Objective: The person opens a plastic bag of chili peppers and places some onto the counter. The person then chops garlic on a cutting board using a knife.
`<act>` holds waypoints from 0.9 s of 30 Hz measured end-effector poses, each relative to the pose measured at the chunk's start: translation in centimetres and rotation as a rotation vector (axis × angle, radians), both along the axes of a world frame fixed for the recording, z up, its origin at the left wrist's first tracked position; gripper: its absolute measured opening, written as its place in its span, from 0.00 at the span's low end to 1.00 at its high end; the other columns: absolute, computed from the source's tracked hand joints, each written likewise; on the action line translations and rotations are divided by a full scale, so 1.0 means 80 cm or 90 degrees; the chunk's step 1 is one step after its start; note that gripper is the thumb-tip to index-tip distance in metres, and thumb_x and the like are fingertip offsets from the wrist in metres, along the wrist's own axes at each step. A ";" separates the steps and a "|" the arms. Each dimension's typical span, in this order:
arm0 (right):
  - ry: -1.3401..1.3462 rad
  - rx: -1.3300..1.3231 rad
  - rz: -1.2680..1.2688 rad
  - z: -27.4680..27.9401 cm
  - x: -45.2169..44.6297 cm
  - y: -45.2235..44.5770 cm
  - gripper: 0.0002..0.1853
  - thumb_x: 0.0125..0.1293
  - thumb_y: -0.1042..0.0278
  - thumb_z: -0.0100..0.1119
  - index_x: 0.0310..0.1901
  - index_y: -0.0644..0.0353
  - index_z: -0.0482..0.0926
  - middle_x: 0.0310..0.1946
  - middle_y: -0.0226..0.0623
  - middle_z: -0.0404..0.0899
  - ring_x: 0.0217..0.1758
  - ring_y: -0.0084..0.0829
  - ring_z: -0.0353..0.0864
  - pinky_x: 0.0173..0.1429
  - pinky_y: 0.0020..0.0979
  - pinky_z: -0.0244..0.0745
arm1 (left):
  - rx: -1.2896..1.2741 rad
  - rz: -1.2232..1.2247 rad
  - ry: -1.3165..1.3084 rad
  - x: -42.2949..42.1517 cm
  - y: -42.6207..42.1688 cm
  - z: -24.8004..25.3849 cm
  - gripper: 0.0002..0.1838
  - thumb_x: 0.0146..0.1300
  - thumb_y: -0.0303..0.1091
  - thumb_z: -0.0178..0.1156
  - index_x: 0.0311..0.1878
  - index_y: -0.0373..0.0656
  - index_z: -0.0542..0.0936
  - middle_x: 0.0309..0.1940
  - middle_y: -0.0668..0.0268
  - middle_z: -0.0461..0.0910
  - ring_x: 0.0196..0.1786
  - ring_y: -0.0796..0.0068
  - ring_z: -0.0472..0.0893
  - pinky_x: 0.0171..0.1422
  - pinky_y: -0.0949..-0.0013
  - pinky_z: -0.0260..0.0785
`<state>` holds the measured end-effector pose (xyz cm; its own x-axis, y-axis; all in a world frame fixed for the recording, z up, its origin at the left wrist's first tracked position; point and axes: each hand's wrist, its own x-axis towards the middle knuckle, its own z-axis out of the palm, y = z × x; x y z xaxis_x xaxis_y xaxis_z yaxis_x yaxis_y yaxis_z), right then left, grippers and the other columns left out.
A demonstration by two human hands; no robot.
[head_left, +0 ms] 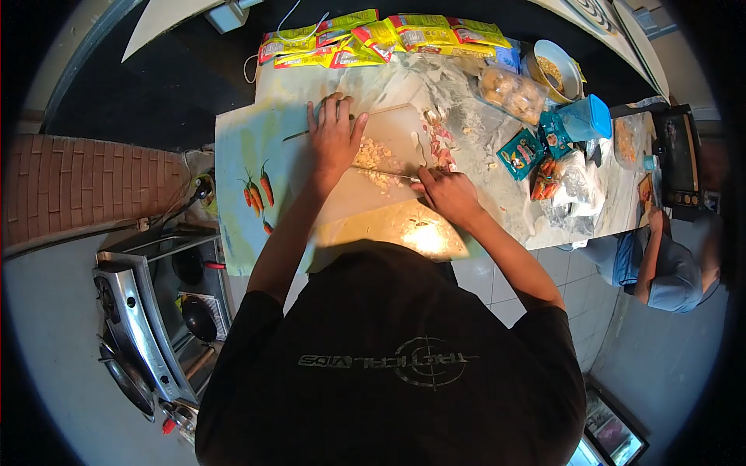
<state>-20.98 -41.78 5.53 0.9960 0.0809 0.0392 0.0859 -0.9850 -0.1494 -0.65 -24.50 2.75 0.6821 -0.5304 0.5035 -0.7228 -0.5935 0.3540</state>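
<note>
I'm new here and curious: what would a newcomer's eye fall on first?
Probably the yellow packets lined along the far side of the table. Then the right hand, holding a knife over chopped yellow pieces on the board, with the left hand near its far edge. Red chillies lie farther left.

"Worn?"
"Black short-sleeved cloth T-shirt [388,303]."
"Markings?"
"Grey printed block lettering [330,361], partly 'TACTICAL', across a thin-lined grey round crosshair emblem [430,373]."
"Sleeves?"
"Plain black short sleeves [553,334], loose at hems; forearms [289,233] bare."
</note>
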 end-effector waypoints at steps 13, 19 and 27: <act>-0.006 0.001 0.011 -0.008 -0.001 0.004 0.18 0.75 0.50 0.50 0.39 0.59 0.73 0.24 0.39 0.81 0.24 0.39 0.83 0.26 0.38 0.76 | 0.031 0.002 0.049 -0.001 0.007 -0.013 0.20 0.72 0.47 0.55 0.59 0.45 0.74 0.61 0.61 0.72 0.67 0.59 0.71 0.78 0.41 0.47; 0.011 0.002 -0.002 0.003 -0.005 0.011 0.18 0.75 0.49 0.50 0.40 0.58 0.74 0.24 0.39 0.81 0.24 0.38 0.83 0.26 0.37 0.77 | 0.003 0.007 0.010 -0.002 0.010 0.001 0.20 0.71 0.45 0.57 0.59 0.45 0.75 0.61 0.60 0.73 0.65 0.58 0.73 0.78 0.40 0.47; -0.031 0.014 0.017 -0.021 -0.009 0.014 0.18 0.75 0.49 0.49 0.39 0.58 0.73 0.20 0.39 0.80 0.22 0.40 0.81 0.26 0.39 0.75 | 0.015 0.012 0.028 -0.009 0.015 -0.016 0.20 0.69 0.47 0.58 0.55 0.43 0.76 0.58 0.59 0.73 0.65 0.57 0.72 0.77 0.40 0.49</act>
<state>-21.73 -40.65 3.87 0.9904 0.1053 0.0896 0.1191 -0.9788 -0.1664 -1.38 -23.31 1.46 0.7134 -0.5283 0.4603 -0.6953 -0.6153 0.3714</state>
